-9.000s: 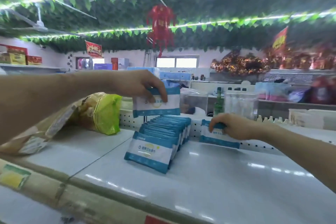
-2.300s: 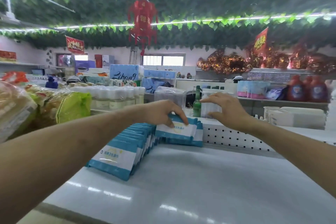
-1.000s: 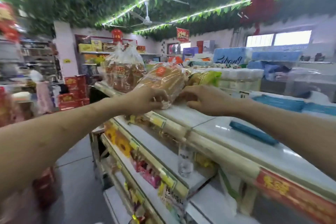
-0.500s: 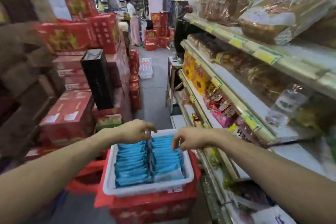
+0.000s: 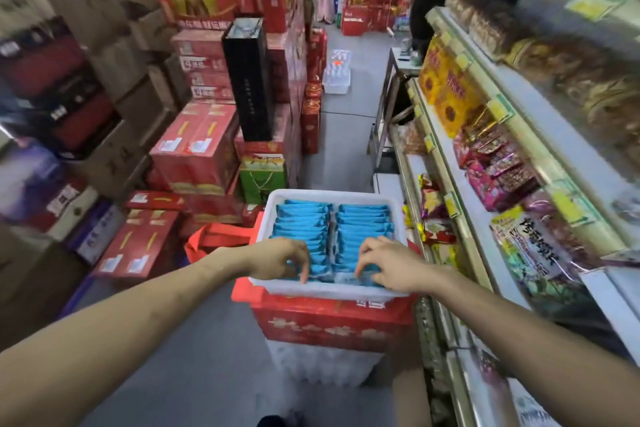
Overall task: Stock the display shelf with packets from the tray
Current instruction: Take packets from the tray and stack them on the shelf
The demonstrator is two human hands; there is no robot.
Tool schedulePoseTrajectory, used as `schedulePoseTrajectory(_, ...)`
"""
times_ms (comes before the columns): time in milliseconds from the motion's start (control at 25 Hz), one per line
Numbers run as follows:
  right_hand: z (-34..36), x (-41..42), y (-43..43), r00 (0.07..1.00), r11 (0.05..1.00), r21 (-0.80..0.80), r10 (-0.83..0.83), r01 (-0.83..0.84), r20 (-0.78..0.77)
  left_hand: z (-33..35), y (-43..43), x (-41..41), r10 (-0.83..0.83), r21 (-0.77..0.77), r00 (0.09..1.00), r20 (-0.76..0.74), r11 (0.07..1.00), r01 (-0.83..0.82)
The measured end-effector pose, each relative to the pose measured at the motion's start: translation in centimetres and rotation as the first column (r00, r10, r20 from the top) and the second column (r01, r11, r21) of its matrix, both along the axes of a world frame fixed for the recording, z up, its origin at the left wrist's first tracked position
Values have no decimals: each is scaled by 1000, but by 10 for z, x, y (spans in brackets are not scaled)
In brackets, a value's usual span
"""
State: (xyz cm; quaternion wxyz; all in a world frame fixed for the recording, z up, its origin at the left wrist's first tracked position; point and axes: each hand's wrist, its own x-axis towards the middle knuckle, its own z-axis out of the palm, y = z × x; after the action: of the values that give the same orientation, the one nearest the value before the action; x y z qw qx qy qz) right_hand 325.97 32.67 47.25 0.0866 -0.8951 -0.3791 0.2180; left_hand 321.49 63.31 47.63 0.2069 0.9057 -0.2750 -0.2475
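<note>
A white tray (image 5: 332,195) sits on a red carton (image 5: 329,322) in the aisle and holds two rows of blue packets (image 5: 301,222) standing on edge. My left hand (image 5: 277,258) reaches over the near end of the left row, its fingertips pinched on the nearest packets. Over the near end of the right row, my right hand (image 5: 388,263) has its fingers curled around the closest packets. No packet is lifted out of the tray. The display shelf (image 5: 519,135) runs along the right; its top level is out of view.
Snack bags and yellow packs fill the shelf tiers at right. Stacked red cartons (image 5: 197,146) and a tall black box (image 5: 247,80) crowd the left. A red bag handle (image 5: 214,236) lies beside the tray. A narrow grey floor strip (image 5: 346,135) leads away, with a person far off.
I turned from the top shelf, where I was setting packets in a row, down to the tray. In the last half second both hands dropped from above the tray onto its nearest packets.
</note>
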Motion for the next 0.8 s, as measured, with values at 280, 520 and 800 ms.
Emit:
schedulePoseTrajectory(280,-20,-6,13,995,997,-63,-60,55,-84,-18,-5,16,12,53,998,66,998,-16)
schedulePoseTrajectory(520,6,8,13,995,997,7,-77,77,-68,4,2,47,-9,13,999,41,1000,8)
schedulePoseTrajectory(800,174,58,-37,953,949,151,-291,276,85,173,-28,152,-27,-179,983,183,982,60)
